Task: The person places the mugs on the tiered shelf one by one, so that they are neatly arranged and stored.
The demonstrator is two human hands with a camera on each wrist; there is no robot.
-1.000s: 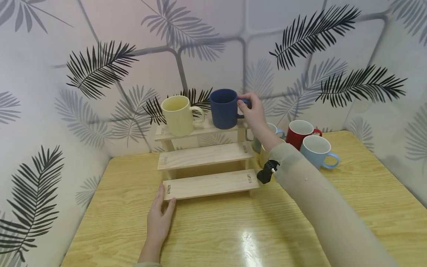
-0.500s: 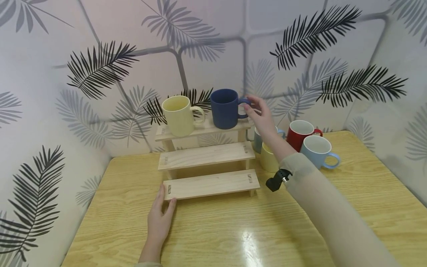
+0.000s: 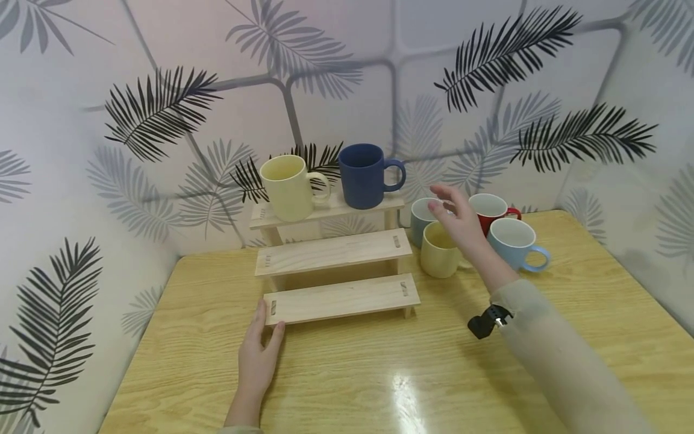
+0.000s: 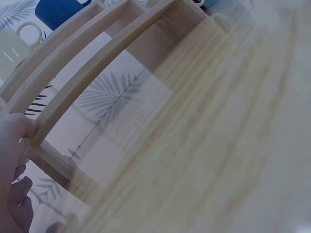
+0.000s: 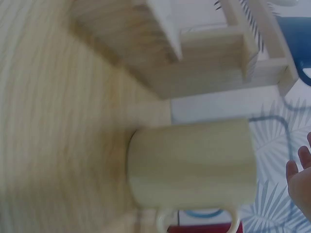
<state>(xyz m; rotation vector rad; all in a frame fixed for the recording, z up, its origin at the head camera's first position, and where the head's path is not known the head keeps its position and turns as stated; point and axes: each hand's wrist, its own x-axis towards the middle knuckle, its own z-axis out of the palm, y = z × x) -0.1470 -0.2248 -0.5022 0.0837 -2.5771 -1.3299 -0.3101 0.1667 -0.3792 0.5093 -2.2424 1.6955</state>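
In the head view, a three-tier wooden shelf rack [image 3: 333, 250] stands against the wall. My left hand [image 3: 257, 355] holds the left end of its lowest board, thumb at the front edge; the left wrist view shows the thumb against the board's corner. A pale yellow mug [image 3: 287, 188] and a dark blue mug [image 3: 362, 178] stand upright on the top tier, handles to the right. My right hand [image 3: 461, 220] is in the air above another yellow mug [image 3: 438, 253], fingers loosely bent with nothing between them. That mug fills the middle of the right wrist view.
Right of the rack, a grey-blue mug [image 3: 420, 226], a red mug [image 3: 485, 211] and a light blue mug [image 3: 511, 244] stand close together on the wooden table [image 3: 347, 374]. A leaf-patterned wall [image 3: 347, 78] rises right behind them.
My right hand has let go of the blue mug's handle and moved right and down over the other mugs. The blue mug stays on the top tier. My left hand has not moved.
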